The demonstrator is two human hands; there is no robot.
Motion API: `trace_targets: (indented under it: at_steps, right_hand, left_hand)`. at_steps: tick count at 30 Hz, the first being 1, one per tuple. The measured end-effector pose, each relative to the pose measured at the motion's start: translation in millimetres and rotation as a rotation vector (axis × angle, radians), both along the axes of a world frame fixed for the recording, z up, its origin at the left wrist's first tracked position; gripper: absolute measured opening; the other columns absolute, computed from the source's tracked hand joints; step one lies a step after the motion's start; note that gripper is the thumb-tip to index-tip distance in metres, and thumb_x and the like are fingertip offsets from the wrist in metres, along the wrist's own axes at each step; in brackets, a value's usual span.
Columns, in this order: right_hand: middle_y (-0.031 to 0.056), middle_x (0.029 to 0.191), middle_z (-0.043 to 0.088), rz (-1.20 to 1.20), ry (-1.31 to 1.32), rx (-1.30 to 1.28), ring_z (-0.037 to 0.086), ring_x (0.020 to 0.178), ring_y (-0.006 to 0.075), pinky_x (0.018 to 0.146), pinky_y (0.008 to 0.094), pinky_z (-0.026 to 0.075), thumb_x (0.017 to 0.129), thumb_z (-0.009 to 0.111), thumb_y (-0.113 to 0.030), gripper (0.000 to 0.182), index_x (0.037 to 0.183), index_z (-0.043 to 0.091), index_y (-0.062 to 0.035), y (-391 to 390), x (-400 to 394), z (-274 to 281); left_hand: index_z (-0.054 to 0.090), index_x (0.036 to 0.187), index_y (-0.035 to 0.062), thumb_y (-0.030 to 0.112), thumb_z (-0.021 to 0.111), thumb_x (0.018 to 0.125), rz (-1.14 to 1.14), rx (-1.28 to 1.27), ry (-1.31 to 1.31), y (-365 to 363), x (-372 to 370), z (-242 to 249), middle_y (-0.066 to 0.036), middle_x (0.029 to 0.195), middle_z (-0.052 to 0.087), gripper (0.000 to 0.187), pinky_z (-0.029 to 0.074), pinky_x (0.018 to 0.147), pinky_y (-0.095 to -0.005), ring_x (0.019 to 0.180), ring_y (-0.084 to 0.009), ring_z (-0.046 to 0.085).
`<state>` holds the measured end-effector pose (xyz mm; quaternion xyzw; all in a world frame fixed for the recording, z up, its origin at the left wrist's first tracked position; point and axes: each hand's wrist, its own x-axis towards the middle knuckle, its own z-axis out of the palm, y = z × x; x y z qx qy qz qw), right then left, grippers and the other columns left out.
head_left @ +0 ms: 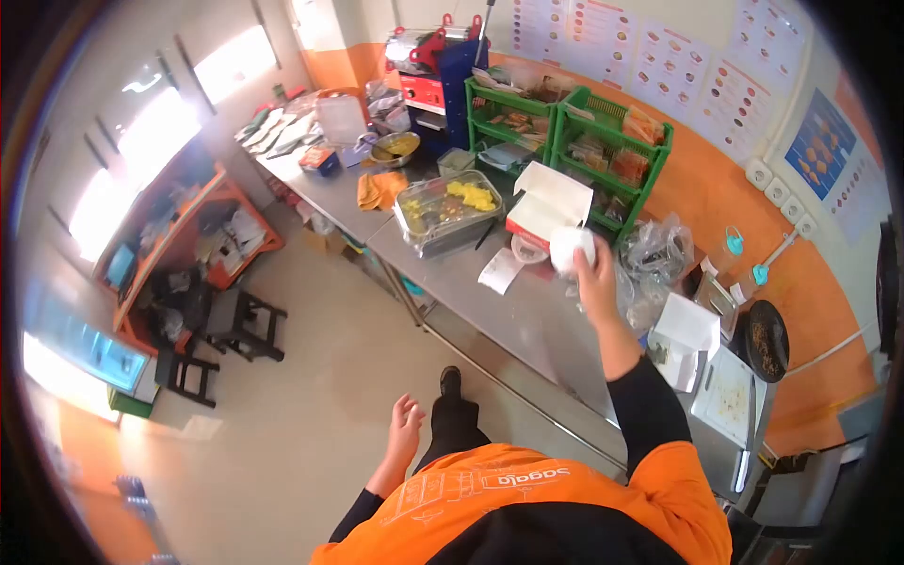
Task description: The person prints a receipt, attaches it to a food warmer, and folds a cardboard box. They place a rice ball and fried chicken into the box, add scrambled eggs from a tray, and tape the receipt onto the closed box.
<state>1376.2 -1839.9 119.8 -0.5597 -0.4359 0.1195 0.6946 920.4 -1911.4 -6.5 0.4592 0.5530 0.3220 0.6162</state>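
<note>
My right hand (595, 275) is closed on a round white object (571, 250), held over the steel table beside an open white and red box (554, 205). Below and left of it are a small clear plastic cup (529, 249) and a white slip of paper (500, 270). My left hand (405, 422) hangs low over the floor, away from the table, its fingers loosely apart with nothing in them. A glass tray (443, 222) with yellow pieces of food stands left of the box.
Green stacked baskets (603, 141) stand against the wall. Plastic bags (656, 254), another open white box (686, 331) and a cutting board (725, 400) with a knife lie to the right. A metal bowl (395, 149) and orange cloth (380, 189) are at the left. Black stools (240, 323) stand on the floor.
</note>
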Motion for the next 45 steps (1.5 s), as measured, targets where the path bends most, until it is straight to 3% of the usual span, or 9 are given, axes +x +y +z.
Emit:
trace_targets:
  at_steps: [5, 8, 11, 16, 22, 25, 31, 34, 45]
  right_hand:
    - [0.0191, 0.118, 0.066, -0.016, -0.192, -0.456, 0.065, 0.105, 0.0287, 0.093, 0.0366, 0.050, 0.097, 0.069, -0.033, 0.052, 0.133, 0.050, -0.0006, 142, 81, -9]
    - [0.0144, 0.120, 0.065, 0.061, -0.081, -0.828, 0.067, 0.099, 0.0255, 0.071, 0.0395, 0.058, 0.099, 0.066, -0.034, 0.051, 0.136, 0.049, -0.0043, 197, 111, -43]
    - [0.0127, 0.123, 0.064, 0.147, 0.157, -1.079, 0.065, 0.105, 0.0268, 0.067, 0.0437, 0.059, 0.100, 0.061, -0.035, 0.052, 0.142, 0.047, -0.0076, 218, 124, -61]
    - [0.0123, 0.123, 0.062, 0.189, 0.310, -1.267, 0.063, 0.108, 0.0257, 0.072, 0.0460, 0.057, 0.100, 0.054, -0.037, 0.047, 0.139, 0.052, -0.0089, 235, 130, -80]
    - [0.0251, 0.122, 0.059, -0.126, -0.588, -1.169, 0.064, 0.104, 0.0436, 0.085, 0.0504, 0.055, 0.096, 0.053, -0.033, 0.038, 0.117, 0.064, -0.0030, 241, 115, -118]
    - [0.0279, 0.124, 0.056, -0.195, -0.532, -1.070, 0.061, 0.106, 0.0478, 0.091, 0.0510, 0.052, 0.096, 0.053, -0.026, 0.033, 0.118, 0.064, -0.0041, 236, 93, -99]
    - [0.0205, 0.109, 0.061, -0.353, -0.548, -0.703, 0.063, 0.100, 0.0403, 0.083, 0.0496, 0.053, 0.096, 0.058, -0.015, 0.025, 0.118, 0.061, -0.0038, 214, 41, -29]
    - [0.0166, 0.104, 0.063, -0.396, -0.322, -0.683, 0.063, 0.098, 0.0356, 0.081, 0.0469, 0.052, 0.095, 0.060, -0.012, 0.025, 0.119, 0.059, -0.0030, 161, -1, -54]
    - [0.0092, 0.104, 0.063, -0.287, -0.737, -0.809, 0.062, 0.097, 0.0288, 0.079, 0.0400, 0.054, 0.093, 0.061, -0.012, 0.030, 0.121, 0.062, -0.0029, 133, -25, -125]
  left_hand:
    - [0.031, 0.153, 0.0001, 0.027, 0.059, 0.103, -0.103, -0.211, 0.282, 117, -26, -117, -0.018, 0.134, 0.057, 0.063, 0.053, 0.092, -0.0376, 0.106, -0.0238, 0.065]
    - [0.031, 0.152, -0.0032, 0.024, 0.060, 0.101, -0.184, -0.326, 0.421, 201, -28, -133, -0.021, 0.134, 0.058, 0.064, 0.052, 0.095, -0.0386, 0.109, -0.0266, 0.064]
    - [0.033, 0.151, -0.0038, 0.022, 0.061, 0.100, -0.311, 0.035, 0.548, 282, -58, -181, -0.023, 0.138, 0.056, 0.064, 0.051, 0.098, -0.0402, 0.116, -0.0303, 0.062]
    - [0.036, 0.150, -0.0033, 0.024, 0.062, 0.099, -0.243, -0.062, 0.524, 367, -42, -118, -0.024, 0.143, 0.052, 0.064, 0.049, 0.102, -0.0422, 0.124, -0.0340, 0.058]
    - [0.035, 0.150, -0.0040, 0.026, 0.062, 0.098, -0.321, -0.057, 0.654, 403, -50, -142, -0.025, 0.145, 0.050, 0.065, 0.044, 0.108, -0.0469, 0.131, -0.0397, 0.051]
    - [0.035, 0.150, -0.0044, 0.026, 0.064, 0.097, -0.429, -0.055, 0.771, 407, -42, -140, -0.027, 0.143, 0.050, 0.068, 0.042, 0.110, -0.0483, 0.132, -0.0418, 0.049]
    - [0.032, 0.151, -0.0047, 0.025, 0.066, 0.094, -0.579, 0.025, 0.867, 420, -49, -146, -0.029, 0.142, 0.049, 0.072, 0.043, 0.109, -0.0491, 0.131, -0.0437, 0.048]
    - [0.032, 0.151, -0.0041, 0.024, 0.066, 0.093, -0.617, 0.014, 0.913, 431, -66, -156, -0.030, 0.141, 0.049, 0.073, 0.043, 0.109, -0.0496, 0.131, -0.0441, 0.049]
    - [0.033, 0.151, -0.0019, 0.023, 0.067, 0.092, -0.561, -0.147, 0.959, 460, -121, -192, -0.026, 0.140, 0.053, 0.073, 0.044, 0.109, -0.0480, 0.130, -0.0411, 0.051]
